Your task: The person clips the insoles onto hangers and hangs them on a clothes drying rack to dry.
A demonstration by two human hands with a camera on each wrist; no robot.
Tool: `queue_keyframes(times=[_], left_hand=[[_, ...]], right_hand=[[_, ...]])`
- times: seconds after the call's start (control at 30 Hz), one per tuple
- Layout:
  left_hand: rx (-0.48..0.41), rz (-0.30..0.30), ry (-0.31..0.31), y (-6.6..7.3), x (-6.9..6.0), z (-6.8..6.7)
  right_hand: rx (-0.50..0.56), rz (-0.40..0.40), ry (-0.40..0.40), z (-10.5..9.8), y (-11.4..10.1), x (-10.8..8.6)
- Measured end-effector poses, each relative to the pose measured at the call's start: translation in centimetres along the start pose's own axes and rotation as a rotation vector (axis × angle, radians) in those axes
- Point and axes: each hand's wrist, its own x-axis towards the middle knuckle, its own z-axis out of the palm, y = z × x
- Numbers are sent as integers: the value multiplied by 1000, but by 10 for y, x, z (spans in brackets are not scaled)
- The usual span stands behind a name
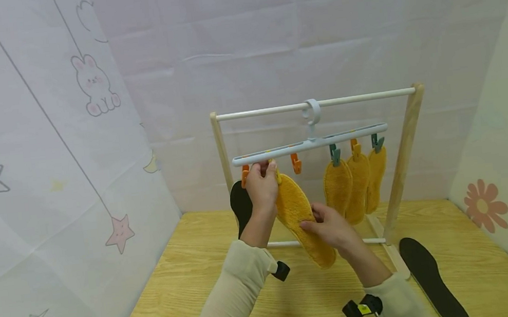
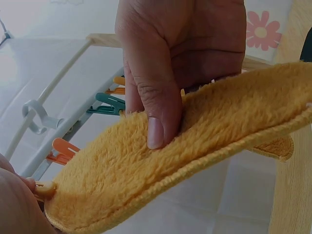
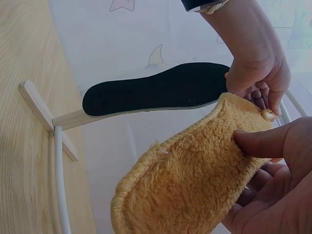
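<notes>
A fuzzy yellow insole [image 1: 295, 208] hangs at a slant below a light grey clip hanger [image 1: 281, 151]. With thumb and fingers my left hand [image 1: 263, 189] pinches a yellow clip [image 1: 278, 175] at the insole's upper end; the clip shows between the fingers in the right wrist view. My right hand [image 1: 330, 224] grips the insole near its middle, thumb on the fuzzy face [image 2: 209, 114] and fingers behind. Left of it hangs a black insole [image 1: 240, 204] beneath an orange clip [image 1: 245, 176], partly hidden by my left hand. Another orange clip [image 1: 297, 164] holds nothing.
Further right hang three yellow insoles [image 1: 338, 186] on green and orange clips. The hanger hooks over the white rail [image 1: 368, 96] of a wooden-sided rack [image 1: 403, 163]. A dark insole [image 1: 431, 279] lies on the wooden table [image 1: 175, 291] at the right.
</notes>
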Motion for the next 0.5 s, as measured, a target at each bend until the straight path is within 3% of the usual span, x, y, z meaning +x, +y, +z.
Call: queue_keyframes(times=[0.23,0.5], left_hand=[[9,4,-7,0,-1,-1],[4,58,-36,-2,-3,0]], right_hand=[[22,-2,-7,4,0,-3],[27,16,5,5,1,-2]])
